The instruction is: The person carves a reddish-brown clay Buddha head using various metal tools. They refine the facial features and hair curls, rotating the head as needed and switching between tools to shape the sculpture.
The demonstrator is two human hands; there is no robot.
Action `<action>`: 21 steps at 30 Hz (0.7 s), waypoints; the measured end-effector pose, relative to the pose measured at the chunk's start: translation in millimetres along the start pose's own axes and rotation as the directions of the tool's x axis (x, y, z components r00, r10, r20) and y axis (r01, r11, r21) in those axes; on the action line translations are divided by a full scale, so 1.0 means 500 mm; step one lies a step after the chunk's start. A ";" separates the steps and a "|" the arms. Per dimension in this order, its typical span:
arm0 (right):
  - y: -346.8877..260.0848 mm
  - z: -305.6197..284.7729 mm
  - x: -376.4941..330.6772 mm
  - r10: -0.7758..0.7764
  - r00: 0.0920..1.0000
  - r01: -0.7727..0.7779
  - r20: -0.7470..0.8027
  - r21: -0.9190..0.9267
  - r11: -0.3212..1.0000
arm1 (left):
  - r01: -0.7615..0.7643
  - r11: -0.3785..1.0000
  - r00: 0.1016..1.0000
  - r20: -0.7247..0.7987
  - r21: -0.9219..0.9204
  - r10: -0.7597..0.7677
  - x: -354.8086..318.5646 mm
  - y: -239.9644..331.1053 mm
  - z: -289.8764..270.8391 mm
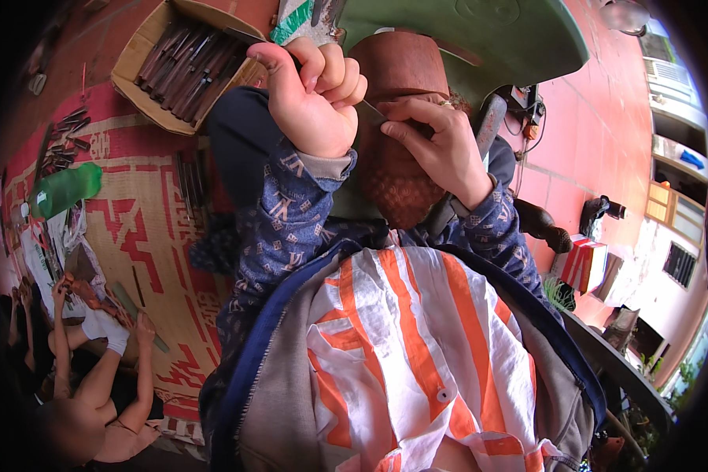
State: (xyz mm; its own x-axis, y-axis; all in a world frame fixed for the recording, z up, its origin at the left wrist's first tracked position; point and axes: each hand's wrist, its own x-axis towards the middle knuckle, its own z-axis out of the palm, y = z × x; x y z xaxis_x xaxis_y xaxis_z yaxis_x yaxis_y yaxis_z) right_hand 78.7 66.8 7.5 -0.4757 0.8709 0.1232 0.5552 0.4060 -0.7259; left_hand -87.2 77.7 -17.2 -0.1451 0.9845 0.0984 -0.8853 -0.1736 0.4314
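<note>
Matting (118, 216), woven in tan and red, spreads at nine o'clock, perhaps laid to cushion what rests on it. A curved green plastic surface (519, 39) fills one o'clock. At half past ten stands a cardboard box (138, 55) of dark-handled tools (189, 75), seemingly kept there for easy reach. Toward twelve, a reddish-brown carved wood piece (385, 161) sits between the legs (236, 130), which probably steady it. Left hand (315, 110), just before twelve, is curled into a fist around a slim metal tool (374, 110), presumably for firmness; right hand (440, 141), nearer one, pinches narrowly by its lower end against the wood, likely guiding it. The tip is hidden.
</note>
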 end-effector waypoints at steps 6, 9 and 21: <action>-0.010 0.005 0.009 0.100 0.994 -0.103 -0.045 -0.088 0.991 | -0.025 0.999 0.999 -0.024 0.025 0.026 0.033 -0.013 -0.007; -0.018 -0.007 0.004 0.189 0.982 -0.189 0.002 0.047 0.981 | 0.007 0.998 0.999 0.047 0.064 -0.010 0.031 -0.008 0.016; 0.004 -0.012 -0.005 -0.131 0.991 0.131 0.000 0.029 0.991 | 0.097 0.993 0.993 0.056 0.070 -0.101 0.021 -0.019 0.023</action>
State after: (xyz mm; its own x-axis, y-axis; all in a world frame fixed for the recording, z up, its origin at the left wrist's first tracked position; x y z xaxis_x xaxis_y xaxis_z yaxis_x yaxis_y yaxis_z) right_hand 84.9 67.2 10.0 -0.5446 0.8101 0.2171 0.4681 0.5084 -0.7228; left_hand -75.0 89.4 -9.9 -0.0300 0.9940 0.1049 -0.8621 -0.0788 0.5006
